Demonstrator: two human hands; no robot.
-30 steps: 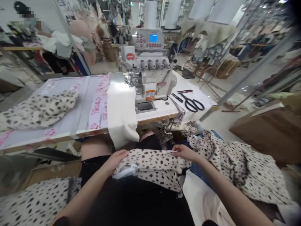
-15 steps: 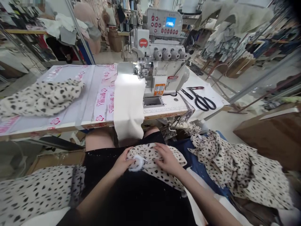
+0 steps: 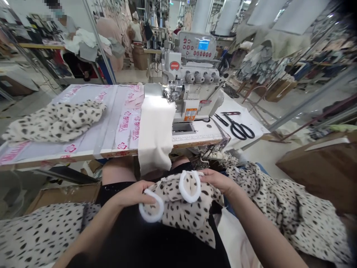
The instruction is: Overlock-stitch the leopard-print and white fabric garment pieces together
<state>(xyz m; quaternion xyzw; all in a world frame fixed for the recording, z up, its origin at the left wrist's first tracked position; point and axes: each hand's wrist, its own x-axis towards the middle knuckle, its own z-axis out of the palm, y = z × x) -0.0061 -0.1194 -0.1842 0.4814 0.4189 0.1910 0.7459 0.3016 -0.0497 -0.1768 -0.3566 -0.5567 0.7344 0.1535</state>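
A cream fabric piece with black spots [image 3: 181,212] hangs over my lap, held up at its top edge between both hands. Two white-edged, ear-shaped loops show on it: the left loop [image 3: 151,217] beside my left fingers, the right loop [image 3: 190,187] near my right fingers. My left hand [image 3: 139,193] is closed on the fabric's left end, its thumb over the left loop. My right hand [image 3: 217,180] pinches the upper right edge; its fingertips are partly hidden behind the cloth. The fabric's lower corner droops over my dark clothing.
An overlock sewing machine [image 3: 192,82] stands ahead, white cloth [image 3: 156,134] draping from it over the table edge. Black-handled scissors [image 3: 241,128] lie to its right. Spotted fabric lies on the table [image 3: 55,121], at lower left [image 3: 36,230] and in a right-hand heap [image 3: 290,208]. A person [image 3: 65,24] is far left.
The spotted fabric has been lifted and opened out, so both white-edged loops now face up. My hands have moved apart, the right one outward to the fabric's upper edge. The camera view has tilted slightly upward.
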